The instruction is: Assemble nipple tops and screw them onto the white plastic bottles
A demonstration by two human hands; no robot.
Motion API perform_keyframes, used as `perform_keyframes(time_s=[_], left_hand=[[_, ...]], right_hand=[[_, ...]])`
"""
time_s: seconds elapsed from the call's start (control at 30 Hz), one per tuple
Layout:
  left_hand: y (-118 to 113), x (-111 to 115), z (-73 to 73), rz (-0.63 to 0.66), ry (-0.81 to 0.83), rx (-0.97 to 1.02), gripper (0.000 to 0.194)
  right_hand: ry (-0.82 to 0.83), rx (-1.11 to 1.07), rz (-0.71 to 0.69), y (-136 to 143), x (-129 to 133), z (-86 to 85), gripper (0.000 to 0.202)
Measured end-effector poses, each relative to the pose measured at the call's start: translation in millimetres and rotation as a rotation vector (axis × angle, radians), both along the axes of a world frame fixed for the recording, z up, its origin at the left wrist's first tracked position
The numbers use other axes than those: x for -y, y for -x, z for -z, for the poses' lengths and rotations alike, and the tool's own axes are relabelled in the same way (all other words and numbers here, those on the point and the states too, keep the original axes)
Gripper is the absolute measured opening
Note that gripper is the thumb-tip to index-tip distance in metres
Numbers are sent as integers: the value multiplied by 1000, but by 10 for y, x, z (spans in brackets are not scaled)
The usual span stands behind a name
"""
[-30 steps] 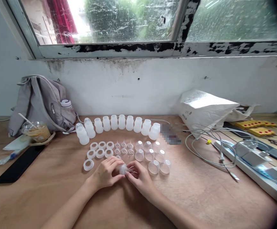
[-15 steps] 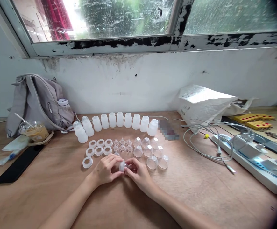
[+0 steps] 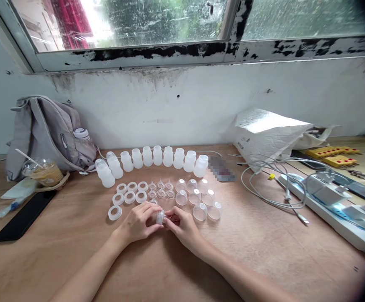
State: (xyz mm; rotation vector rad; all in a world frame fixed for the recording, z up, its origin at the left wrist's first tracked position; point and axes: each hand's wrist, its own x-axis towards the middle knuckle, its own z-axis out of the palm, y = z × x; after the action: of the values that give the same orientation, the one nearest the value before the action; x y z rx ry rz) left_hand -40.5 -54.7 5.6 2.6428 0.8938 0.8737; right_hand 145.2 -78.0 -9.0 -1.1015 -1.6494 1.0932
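Observation:
Just in front of the rows of parts, my left hand [image 3: 138, 220] is closed around a ribbed, translucent bottle collar ring [image 3: 160, 217], held on its side. The fingers of my right hand [image 3: 182, 222] pinch at the ring's right side, on what looks like a clear bottle nipple, mostly hidden by the fingers. Beyond my hands lie white collar rings [image 3: 115, 212] on the left, clear nipples [image 3: 161, 193] in the middle and clear dome caps [image 3: 199, 212] on the right. Several frosted baby bottles [image 3: 157, 156] stand in an arc behind them, the leftmost [image 3: 105, 173] with a clear cap on top.
At left are a grey backpack [image 3: 44, 130], an iced drink cup [image 3: 45, 172] and a black phone [image 3: 23, 216]. A white bag [image 3: 261, 134], looped cables [image 3: 248, 184], a power strip [image 3: 330, 218] with chargers and yellow blocks [image 3: 340, 160] occupy the right.
The view has shifted slightly. My right fingers have closed in against the ring, covering more of the clear piece at its side. The left hand keeps its grip.

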Motion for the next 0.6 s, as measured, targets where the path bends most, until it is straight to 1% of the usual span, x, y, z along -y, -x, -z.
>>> perform_keyframes(time_s=[0.2,0.6], left_hand=[[7,0,7,2,2,-1,36],[-4,-3,-2,-5,-20,2,37]], right_hand=[[-30,23,-5,-11,-1,26,8],[-25,2,-23,5,7,21,8]])
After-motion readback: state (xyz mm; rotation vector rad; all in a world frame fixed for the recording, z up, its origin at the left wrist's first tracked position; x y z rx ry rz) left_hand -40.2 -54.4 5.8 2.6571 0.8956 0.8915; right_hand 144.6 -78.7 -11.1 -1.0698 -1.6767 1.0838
